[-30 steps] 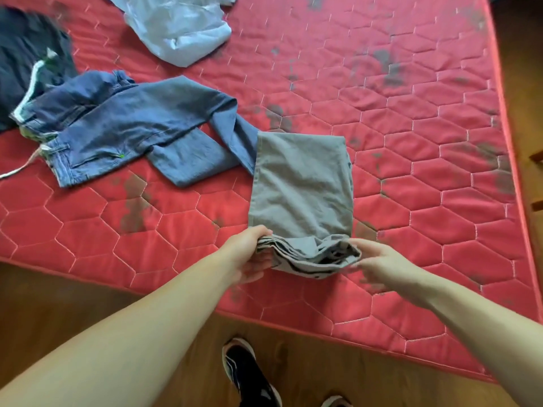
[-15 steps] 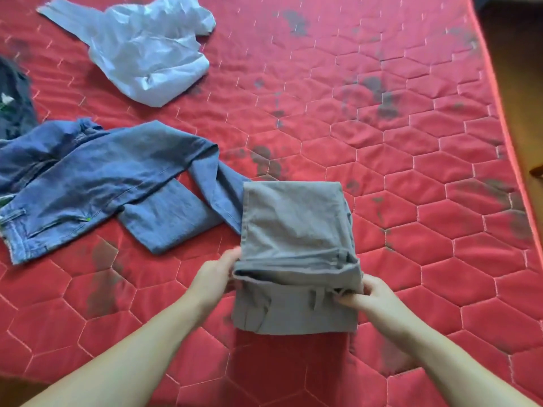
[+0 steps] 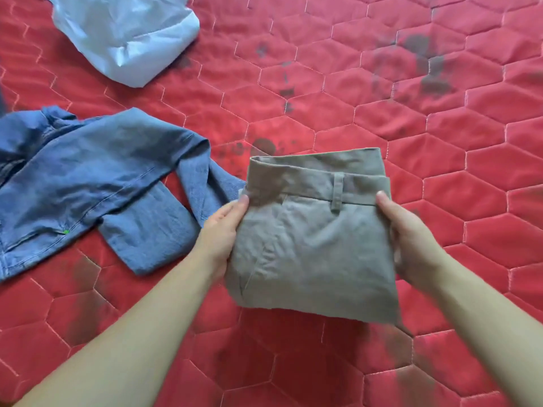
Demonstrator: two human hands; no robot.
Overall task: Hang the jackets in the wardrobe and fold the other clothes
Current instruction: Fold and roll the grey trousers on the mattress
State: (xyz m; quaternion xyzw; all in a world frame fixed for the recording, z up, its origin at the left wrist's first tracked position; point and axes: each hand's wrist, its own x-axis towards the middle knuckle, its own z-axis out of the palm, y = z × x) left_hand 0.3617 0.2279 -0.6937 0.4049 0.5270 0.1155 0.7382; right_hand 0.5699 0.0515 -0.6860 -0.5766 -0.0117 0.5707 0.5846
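Both hands grip folded grey trousers (image 3: 311, 242): left hand (image 3: 223, 233), right hand (image 3: 411, 242); jeans (image 3: 97, 189) beside; no containers.

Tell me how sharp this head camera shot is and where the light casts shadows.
Head view: soft even daylight, no glare; mild motion blur smears the near edge of the grey trousers and the forearms; a dark shadow lies on the red mattress under the trousers' near edge; the blue jeans are slightly soft too.

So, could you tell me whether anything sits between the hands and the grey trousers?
Nothing visible does: the left hand and right hand already grip the folded grey trousers by their sides. The blue jeans lie just left.
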